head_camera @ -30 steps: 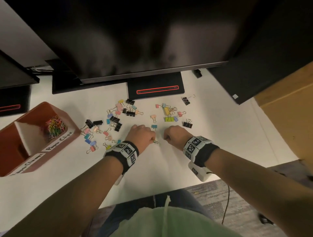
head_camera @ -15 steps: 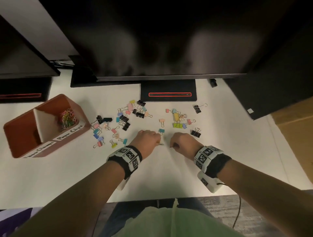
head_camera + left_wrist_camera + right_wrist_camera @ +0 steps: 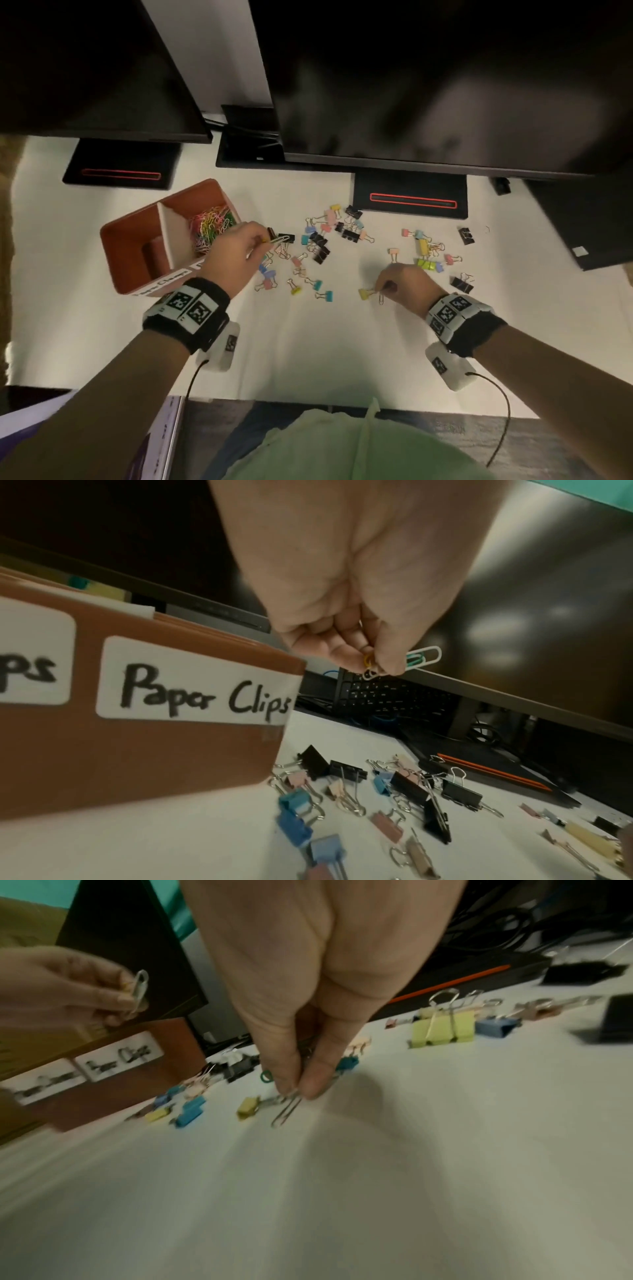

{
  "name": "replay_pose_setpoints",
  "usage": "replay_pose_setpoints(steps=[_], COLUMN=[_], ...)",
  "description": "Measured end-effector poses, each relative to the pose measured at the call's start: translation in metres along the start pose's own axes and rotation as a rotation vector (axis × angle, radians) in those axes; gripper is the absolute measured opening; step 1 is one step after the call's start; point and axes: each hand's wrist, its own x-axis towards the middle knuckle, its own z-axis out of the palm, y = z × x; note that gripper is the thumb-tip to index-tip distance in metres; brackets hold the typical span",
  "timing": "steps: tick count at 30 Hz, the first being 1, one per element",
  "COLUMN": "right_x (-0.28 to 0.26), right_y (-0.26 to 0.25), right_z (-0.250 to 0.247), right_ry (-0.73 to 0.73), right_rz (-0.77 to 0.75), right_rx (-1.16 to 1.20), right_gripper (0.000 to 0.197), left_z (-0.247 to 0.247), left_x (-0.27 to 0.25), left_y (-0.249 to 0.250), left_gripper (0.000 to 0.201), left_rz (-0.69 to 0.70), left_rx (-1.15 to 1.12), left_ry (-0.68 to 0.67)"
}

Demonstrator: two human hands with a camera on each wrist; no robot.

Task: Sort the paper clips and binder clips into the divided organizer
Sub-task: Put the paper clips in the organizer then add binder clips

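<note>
Your left hand (image 3: pixel 230 252): up, fingers curled, pinching small clips | Your right hand (image 3: pixel 407 283): low, fingertips pinching a clip | Both arms reach forward, apart

Bare desk (image 3: pixel 308 349) before scattered binder clips (image 3: pixel 318 246).

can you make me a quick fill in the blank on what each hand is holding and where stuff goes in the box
1. The left hand pinches a few ____ clips beside the brown box.
2. The label on the box compartment nearest that hand reads "____ Clips".
3. The right hand pinches a silver paper clip low over the white ____.
4. The small clip next to the right hand's fingertips is ____ in colour.

Missing words: paper; Paper; desk; yellow
</note>
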Motion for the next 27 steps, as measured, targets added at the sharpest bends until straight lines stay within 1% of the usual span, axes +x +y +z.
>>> replay_pose_setpoints(steps=[3, 5, 8, 10, 13, 15, 17, 20, 22, 24, 27], right_x=[-0.005, -0.013, -0.024, -0.026, -0.019, -0.012, -0.007, -0.004, -0.002, -0.001, 0.003], right_y=[0.011, 0.017, 0.014, 0.007, -0.004, -0.011, -0.016, -0.020, -0.020, -0.020, -0.017], right_z=[-0.017, -0.024, -0.023, -0.013, 0.004, 0.011, 0.016, 0.020, 0.020, 0.018, 0.008], right_ry=[0.139, 0.167, 0.093, 0.057, 0.057, 0.071, 0.083, 0.062, 0.063, 0.061, 0.006], right_rz=[0.082, 0.130, 0.155, 0.135, 0.109, 0.141, 0.183, 0.210, 0.230, 0.235, 0.227], right_rx=[0.031, 0.039, 0.045, 0.059, 0.085, 0.077, 0.037, -0.015, -0.017, -0.010, -0.003], right_gripper=[0.006, 0.007, 0.007, 0.007, 0.007, 0.007, 0.008, 0.006, 0.006, 0.006, 0.005], left_z=[0.001, 0.009, 0.026, 0.040, 0.058, 0.067, 0.071, 0.073, 0.072, 0.069, 0.064], left_x=[0.003, 0.002, -0.002, -0.006, -0.016, -0.024, -0.031, -0.036, -0.037, -0.038, -0.035], left_y=[-0.007, -0.003, 0.007, 0.012, 0.017, 0.017, 0.016, 0.010, 0.005, 0.000, -0.008], left_gripper=[0.007, 0.006, 0.003, 0.002, 0.002, 0.005, 0.007, 0.010, 0.008, 0.007, 0.008], left_rz=[0.024, 0.060, 0.096, 0.122, 0.114, 0.095, 0.078, 0.062, 0.047, 0.050, 0.049], left_rx=[0.001, -0.015, -0.042, -0.046, -0.033, 0.019, 0.056, 0.088, 0.072, 0.060, 0.088], left_ry=[-0.044, -0.103, -0.194, -0.261, -0.411, -0.505, -0.554, -0.576, -0.562, -0.501, -0.370])
